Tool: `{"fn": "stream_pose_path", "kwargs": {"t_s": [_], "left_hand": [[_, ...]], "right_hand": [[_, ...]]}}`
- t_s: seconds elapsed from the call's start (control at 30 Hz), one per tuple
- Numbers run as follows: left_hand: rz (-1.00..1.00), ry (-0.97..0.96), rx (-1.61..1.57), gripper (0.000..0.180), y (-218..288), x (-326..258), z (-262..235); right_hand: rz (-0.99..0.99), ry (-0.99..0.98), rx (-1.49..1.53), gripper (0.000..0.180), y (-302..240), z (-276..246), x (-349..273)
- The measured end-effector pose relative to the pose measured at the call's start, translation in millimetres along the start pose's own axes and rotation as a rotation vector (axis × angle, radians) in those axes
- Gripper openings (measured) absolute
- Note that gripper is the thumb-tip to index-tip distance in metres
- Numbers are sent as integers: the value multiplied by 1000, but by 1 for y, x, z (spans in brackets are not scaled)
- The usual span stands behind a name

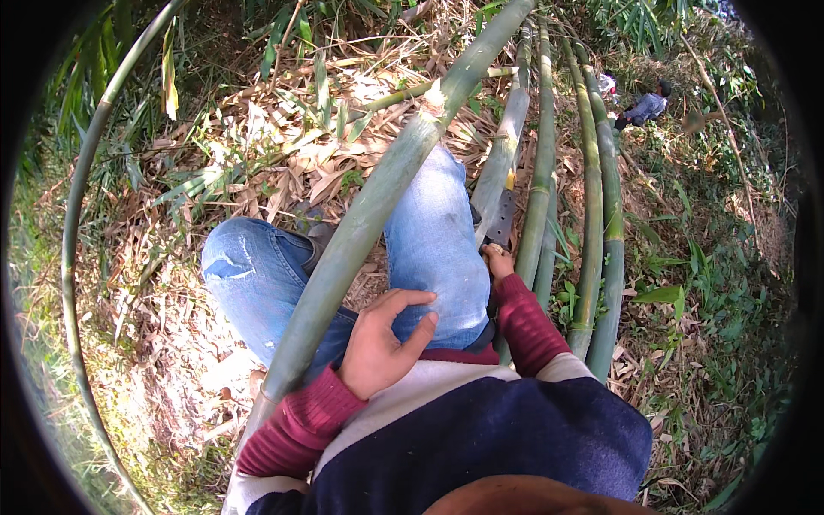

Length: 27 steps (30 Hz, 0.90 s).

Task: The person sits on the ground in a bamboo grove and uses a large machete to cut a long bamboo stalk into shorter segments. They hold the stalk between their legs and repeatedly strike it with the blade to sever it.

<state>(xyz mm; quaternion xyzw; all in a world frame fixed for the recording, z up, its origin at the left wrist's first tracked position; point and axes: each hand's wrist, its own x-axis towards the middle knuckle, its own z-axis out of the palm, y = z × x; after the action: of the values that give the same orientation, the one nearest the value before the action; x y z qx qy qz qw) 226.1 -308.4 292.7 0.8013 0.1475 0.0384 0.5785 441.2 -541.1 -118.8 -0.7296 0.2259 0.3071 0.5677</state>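
A thick green bamboo pole [360, 223] runs slantwise from the lower left, over my legs in blue jeans [438, 249], to the top of the view. It has a pale, roughened joint. My left hand [386, 343] hovers at my lap just right of this pole, thumb and fingers apart, holding nothing. Beside my right thigh, my right hand [499, 263] is closed round the handle end of a broad-bladed knife [501, 220]. Its dark blade shows small holes and points away from me, next to another bamboo pole [498, 167]. Most of the handle is hidden.
Several more bamboo poles [611, 249] lie lengthwise on my right. A thin curved stem [70, 232] arches along the left. Dry leaves [300, 129] and green undergrowth [687, 318] cover the ground. A person in blue [645, 108] is farther off at the upper right.
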Motion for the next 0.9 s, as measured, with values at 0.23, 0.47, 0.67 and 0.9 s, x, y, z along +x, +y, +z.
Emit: {"fn": "stream_pose_path", "kwargs": {"t_s": [0.23,0.47,0.67,0.9], "left_hand": [[54,1,60,21,-4,-11,-13],[272,93,123,23,1,-47,-33],[197,177,77,24,16,-62,-62],[171,-34,8,26,-2,-61,-37]], "right_hand": [[-30,-68,-1142,96,-57,-31,-2],[-510,-14,-1160,65,-134,-32,-50],[-1089,-362,-302,37,-320,11,-227],[-2016,-946,-280,39,-403,36,-389]]}}
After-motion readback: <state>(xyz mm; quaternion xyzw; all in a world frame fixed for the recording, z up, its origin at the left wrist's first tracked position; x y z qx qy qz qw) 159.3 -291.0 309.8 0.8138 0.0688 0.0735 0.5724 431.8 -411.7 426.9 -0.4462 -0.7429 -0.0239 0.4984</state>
